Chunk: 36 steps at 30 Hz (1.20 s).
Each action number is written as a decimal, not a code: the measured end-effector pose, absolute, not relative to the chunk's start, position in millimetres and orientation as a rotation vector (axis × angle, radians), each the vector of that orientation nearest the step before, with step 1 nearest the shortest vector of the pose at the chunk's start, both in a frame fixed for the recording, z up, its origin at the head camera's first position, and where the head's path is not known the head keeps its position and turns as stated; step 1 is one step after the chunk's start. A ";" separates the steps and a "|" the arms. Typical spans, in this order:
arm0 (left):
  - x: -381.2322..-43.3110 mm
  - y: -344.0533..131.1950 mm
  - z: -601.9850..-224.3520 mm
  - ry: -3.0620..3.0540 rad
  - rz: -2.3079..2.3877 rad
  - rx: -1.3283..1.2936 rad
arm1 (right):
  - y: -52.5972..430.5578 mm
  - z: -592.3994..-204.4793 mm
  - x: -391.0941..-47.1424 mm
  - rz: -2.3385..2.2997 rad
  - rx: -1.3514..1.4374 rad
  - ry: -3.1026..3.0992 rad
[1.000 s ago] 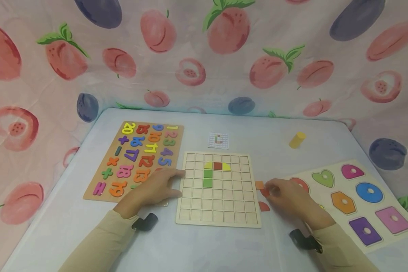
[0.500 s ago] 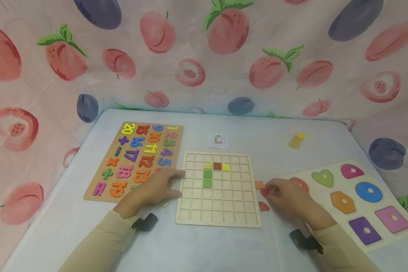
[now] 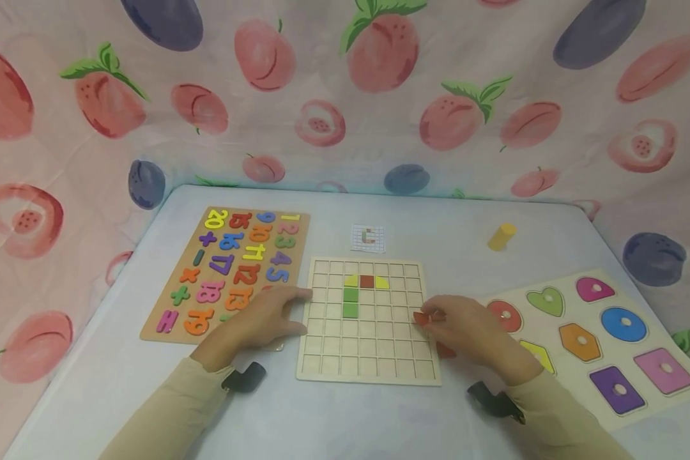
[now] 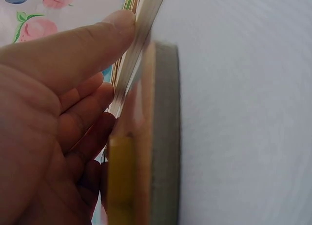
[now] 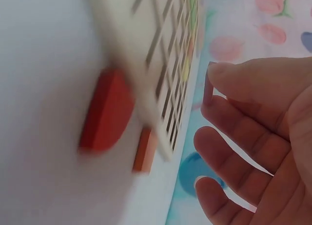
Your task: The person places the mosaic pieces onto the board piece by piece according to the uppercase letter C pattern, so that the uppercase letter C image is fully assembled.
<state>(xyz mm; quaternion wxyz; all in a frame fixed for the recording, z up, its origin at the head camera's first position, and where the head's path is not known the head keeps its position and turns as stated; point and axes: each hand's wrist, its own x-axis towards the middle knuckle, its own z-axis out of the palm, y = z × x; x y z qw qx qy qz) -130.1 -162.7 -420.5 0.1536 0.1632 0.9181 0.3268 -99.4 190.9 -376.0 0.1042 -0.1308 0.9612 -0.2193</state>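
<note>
A pale wooden grid board (image 3: 374, 351) lies mid-table. Set in its squares are a dark red square (image 3: 367, 282), yellow quarter-round tiles (image 3: 382, 282) on both sides of it, and green squares (image 3: 351, 294) below the left one. My left hand (image 3: 261, 316) touches the board's left edge, thumb and fingers spread loosely. Over the board's right edge, my right hand (image 3: 471, 329) pinches a red tile (image 3: 420, 318) between thumb and index finger; its full outline is partly covered. Beside that edge lie another red rounded tile (image 5: 108, 112) and an orange tile (image 5: 145, 151).
A number board (image 3: 224, 275) with coloured digits and signs lies left, partly under my left hand. A small pattern card (image 3: 368, 238) sits beyond the grid. A yellow cylinder (image 3: 502, 237) stands back right. A knobbed shape board (image 3: 606, 348) lies at right.
My right hand has lifted the red tile from beside the board and moved left, over the board's right edge. My left hand stays in place.
</note>
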 end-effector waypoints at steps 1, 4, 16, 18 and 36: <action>-130.1 -162.7 -420.8 2.634 0.938 0.470 | 187.3 -376.0 -100.6 -0.641 -0.395 2.827; -130.0 -163.1 -421.6 2.639 0.941 0.475 | 177.9 -377.4 -103.6 -0.626 -0.445 2.823; -129.0 -163.3 -422.2 2.638 0.944 0.496 | 148.0 -383.4 -109.9 -0.603 -0.559 2.814; -129.0 -163.2 -422.1 2.638 0.944 0.491 | 143.9 -385.3 -110.5 -0.606 -0.572 2.818; -129.8 -163.4 -421.7 2.642 0.942 0.501 | 110.1 -394.5 -107.1 -0.597 -0.757 2.830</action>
